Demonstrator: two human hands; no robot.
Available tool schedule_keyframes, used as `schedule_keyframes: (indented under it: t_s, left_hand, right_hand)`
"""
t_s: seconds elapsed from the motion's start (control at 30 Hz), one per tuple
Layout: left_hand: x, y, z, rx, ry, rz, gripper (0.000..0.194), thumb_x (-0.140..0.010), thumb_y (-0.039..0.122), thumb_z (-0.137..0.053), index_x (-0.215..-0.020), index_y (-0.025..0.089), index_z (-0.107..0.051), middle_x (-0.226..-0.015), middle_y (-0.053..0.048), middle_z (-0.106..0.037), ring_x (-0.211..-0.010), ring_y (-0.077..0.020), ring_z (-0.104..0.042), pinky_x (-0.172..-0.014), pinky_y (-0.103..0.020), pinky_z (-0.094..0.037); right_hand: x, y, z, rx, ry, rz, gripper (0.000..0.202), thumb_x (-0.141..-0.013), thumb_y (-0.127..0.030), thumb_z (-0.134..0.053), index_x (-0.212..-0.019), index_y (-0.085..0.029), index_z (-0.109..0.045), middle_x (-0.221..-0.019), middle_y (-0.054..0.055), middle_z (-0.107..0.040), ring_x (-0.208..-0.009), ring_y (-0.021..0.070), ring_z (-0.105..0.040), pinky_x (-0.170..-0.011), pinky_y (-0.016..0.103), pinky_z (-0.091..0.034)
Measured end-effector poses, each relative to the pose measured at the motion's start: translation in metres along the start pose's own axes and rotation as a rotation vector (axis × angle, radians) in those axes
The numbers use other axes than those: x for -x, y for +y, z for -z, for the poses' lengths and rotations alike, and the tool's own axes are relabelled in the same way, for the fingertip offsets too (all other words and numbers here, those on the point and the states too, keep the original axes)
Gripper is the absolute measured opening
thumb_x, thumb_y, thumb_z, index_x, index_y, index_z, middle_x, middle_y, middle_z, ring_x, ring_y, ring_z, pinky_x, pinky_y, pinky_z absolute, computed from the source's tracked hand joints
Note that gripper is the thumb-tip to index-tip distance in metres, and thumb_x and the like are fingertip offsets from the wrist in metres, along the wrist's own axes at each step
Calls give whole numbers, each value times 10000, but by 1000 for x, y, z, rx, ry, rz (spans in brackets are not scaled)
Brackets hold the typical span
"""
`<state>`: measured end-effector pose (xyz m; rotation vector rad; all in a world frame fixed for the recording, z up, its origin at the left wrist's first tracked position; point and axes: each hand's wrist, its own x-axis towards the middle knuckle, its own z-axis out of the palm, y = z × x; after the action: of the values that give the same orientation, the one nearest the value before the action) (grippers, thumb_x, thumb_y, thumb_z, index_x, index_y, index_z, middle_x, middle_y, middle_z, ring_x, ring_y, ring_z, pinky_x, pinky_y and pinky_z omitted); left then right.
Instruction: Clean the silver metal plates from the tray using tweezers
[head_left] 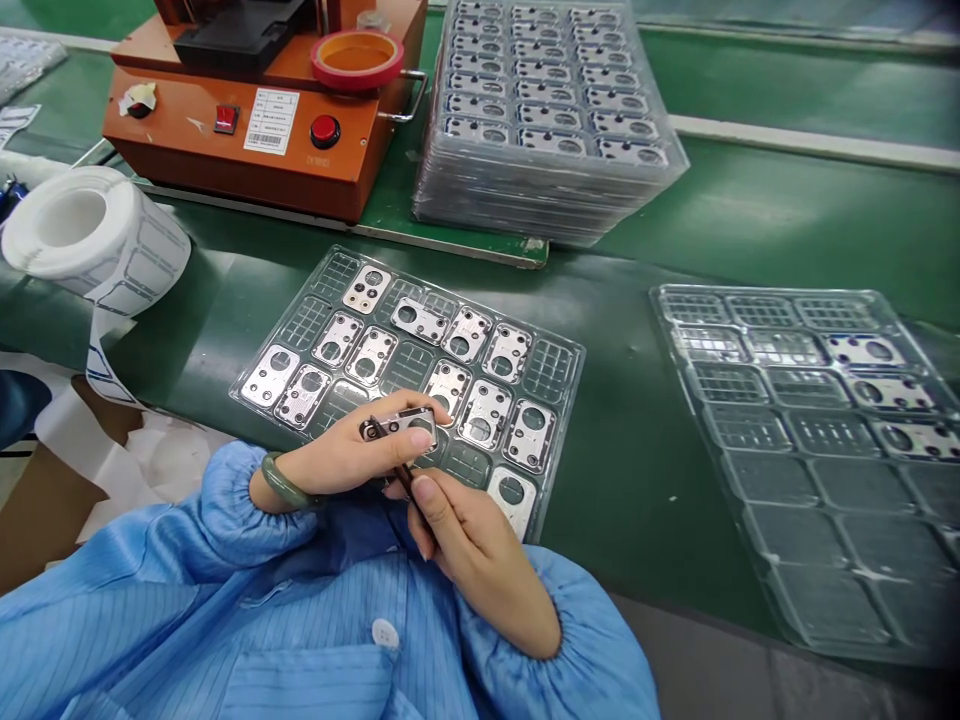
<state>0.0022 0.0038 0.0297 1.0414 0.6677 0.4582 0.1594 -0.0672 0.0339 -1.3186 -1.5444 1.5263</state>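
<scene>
My left hand (346,456) is closed around a small metal plate (411,424) with a large round hole and dark screw holes, thumb on top and fingers beneath. In my right hand (469,535) is a slim dark tool that looks like tweezers (403,474). Its tip reaches the left end of the plate; whether it grips anything there I cannot tell. Both hands are above the near edge of a clear plastic tray (556,372). Several similar plates, such as a silver plate (486,413), lie in its pockets, some facing different ways.
An orange machine (240,165) with a red tape roll (357,62) on it stands at the back left. Beside it is a tall stack of filled trays (517,190). A label roll (97,225) sits at left. At right lies another clear tray (750,475) with several plates.
</scene>
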Motion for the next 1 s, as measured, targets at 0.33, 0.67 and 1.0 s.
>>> schedule_keyframes:
  t_s: [0.33,0.67,1.0]
  left_hand:
    - [1,1,1,-84,97,-62,329,-889,429,-538,-1133,208,-535,-610,72,-344,-476,-42,-298,-428,-171,-251]
    - [0,-1,1,-61,93,-29,354,-874,460,-546,-1124,211,-523,-610,74,-358,-467,-38,-303,-432,-164,-258]
    - [-1,1,1,-73,74,-36,396,-852,493,-557,-1107,191,-543,-651,59,-398,-483,-40,-310,-437,-174,-273]
  right_hand:
    - [7,6,-13,324,382,252,99,-917,-272,-554,-979,-196,-568,-771,6,-674,-610,134,-616,-572,246,-454]
    - [2,0,-3,119,144,46,321,-990,-352,-355,-809,-198,-572,-543,-44,-538,-493,106,-514,-521,231,-412]
    - [6,0,-5,271,234,119,238,-957,-338,-445,-837,-203,-601,-620,-6,-607,-533,129,-545,-537,257,-416]
